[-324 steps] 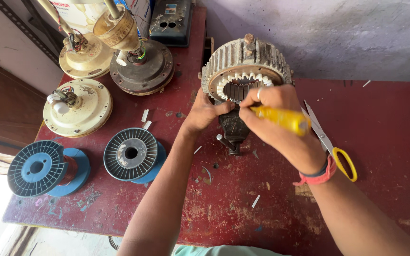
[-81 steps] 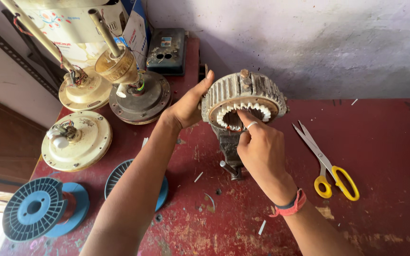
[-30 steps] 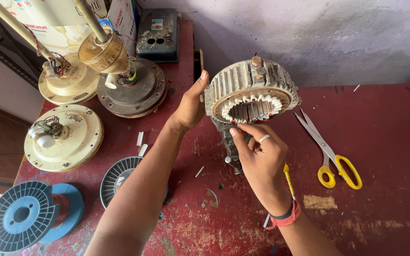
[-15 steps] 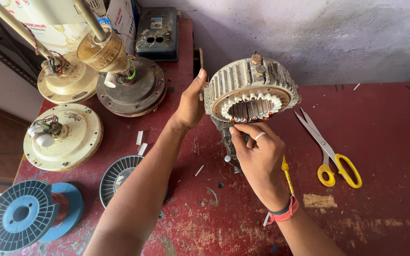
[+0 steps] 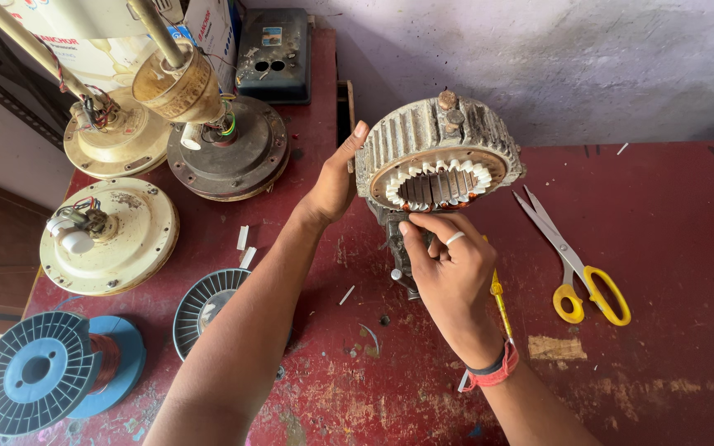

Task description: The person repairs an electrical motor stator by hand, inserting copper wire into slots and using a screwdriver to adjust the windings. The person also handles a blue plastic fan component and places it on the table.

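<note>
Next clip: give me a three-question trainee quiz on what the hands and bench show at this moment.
1. True or false: the left hand rests flat against the outer side of the ribbed motor stator.
2. Which tool lies on the red table to the right of the stator?
A. pliers
B. yellow-handled scissors
C. hammer
3. Fill in: the right hand has its fingertips at the stator's lower ____.

Key
1. True. The palm and fingers press on its left side.
2. B. They lie open, blades pointing towards the stator.
3. Rim, next to the white slot liners; a yellow-handled screwdriver lies under that hand.
</note>
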